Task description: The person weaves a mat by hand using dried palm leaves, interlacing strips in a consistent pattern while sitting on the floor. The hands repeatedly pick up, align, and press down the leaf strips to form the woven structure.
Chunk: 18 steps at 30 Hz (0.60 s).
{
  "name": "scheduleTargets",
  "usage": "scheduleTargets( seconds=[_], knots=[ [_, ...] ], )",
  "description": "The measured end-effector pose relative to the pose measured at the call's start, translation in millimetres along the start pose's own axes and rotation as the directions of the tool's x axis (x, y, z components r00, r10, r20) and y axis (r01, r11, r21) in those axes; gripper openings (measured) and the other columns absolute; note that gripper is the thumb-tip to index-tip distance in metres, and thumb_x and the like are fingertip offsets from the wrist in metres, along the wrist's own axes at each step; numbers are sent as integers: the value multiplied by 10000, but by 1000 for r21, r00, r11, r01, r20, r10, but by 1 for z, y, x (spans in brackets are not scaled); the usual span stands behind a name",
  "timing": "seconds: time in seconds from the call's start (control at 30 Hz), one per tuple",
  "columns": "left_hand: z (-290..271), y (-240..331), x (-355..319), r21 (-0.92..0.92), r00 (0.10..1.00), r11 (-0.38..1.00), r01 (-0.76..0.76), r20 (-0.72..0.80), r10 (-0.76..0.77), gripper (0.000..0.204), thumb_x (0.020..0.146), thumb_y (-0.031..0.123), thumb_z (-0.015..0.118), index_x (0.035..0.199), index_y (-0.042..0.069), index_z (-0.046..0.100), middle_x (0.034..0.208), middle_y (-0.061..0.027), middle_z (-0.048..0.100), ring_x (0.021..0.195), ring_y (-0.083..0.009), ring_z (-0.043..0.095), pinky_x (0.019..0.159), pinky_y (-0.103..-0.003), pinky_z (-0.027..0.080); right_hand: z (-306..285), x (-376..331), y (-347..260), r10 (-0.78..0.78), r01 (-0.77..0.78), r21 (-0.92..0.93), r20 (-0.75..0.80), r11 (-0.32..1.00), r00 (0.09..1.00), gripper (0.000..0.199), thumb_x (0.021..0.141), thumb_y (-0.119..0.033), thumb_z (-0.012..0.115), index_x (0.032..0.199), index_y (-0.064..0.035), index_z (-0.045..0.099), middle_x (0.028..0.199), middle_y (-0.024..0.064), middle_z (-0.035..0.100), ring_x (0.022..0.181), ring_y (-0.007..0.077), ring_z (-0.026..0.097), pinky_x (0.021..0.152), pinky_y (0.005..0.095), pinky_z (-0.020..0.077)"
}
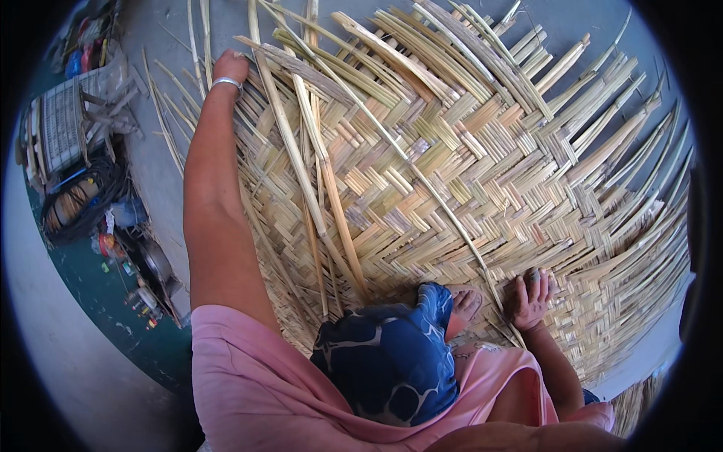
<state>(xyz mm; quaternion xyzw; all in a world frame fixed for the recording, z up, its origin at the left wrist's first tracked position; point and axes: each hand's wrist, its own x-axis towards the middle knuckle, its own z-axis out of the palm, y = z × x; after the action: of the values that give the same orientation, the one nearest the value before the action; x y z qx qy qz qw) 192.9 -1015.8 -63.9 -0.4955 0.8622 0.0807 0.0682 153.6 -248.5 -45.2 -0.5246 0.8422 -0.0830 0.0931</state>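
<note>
A large mat of split reed or cane strips in a zigzag weave spreads under and ahead of me. My left hand, with a bracelet at the wrist, reaches to its far left edge. Its fingers look closed around loose reed strips there, though the fingertips are hidden. Near my foot, my right hand rests on the weave with its fingers apart, holding nothing. Beside it ends a long thin strip lying diagonally over the mat. Several longer loose strips lie across the mat's left part.
My foot and patterned blue-covered knee are on the mat's near side. Unwoven strip ends fan out past the far and right edges onto the grey floor. At far left lie a white rack, dark coiled cable and a metal pan.
</note>
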Motion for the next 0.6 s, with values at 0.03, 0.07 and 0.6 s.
scheduleTargets(
  seconds=[0.03, 0.07, 0.6],
  knots=[
    [-3, 6, -1, -21, 998, 999, 40, 48, -39, 330, 777, 205, 479, 1030, 17, 577, 1041, -243, 586, 990, -391, 554, 861, -405, 425, -1, 0, 0, 6, -6, 2, 9, 1000, 1000, 486, 776, -287, 510, 1220, -96, 460, 1289, 213, 386, 1207, 402, 353, 999, 553, 223],
    [-4, 12, -3, -5, 1000, 1000, 23, 6, -23, 326, 759, 195, 489, 990, 1, 612, 1023, -245, 595, 974, -381, 567, 840, -398, 431, -1, 0, 0, 13, -13, 4, 18, 1000, 1000, 484, 775, -286, 515, 1218, -98, 462, 1289, 211, 387, 1208, 401, 353, 1000, 552, 222],
    [13, -2, 29, -54, 982, 988, 147, -109, -152, 385, 687, 216, 582, 943, -69, 618, 949, -243, 631, 851, -357, 631, 733, -400, 471, -10, 12, -11, 83, -81, 63, -33, 995, 996, 445, 691, -253, 605, 1115, -126, 553, 1237, 154, 444, 1194, 334, 389, 1000, 481, 260]
  ],
)
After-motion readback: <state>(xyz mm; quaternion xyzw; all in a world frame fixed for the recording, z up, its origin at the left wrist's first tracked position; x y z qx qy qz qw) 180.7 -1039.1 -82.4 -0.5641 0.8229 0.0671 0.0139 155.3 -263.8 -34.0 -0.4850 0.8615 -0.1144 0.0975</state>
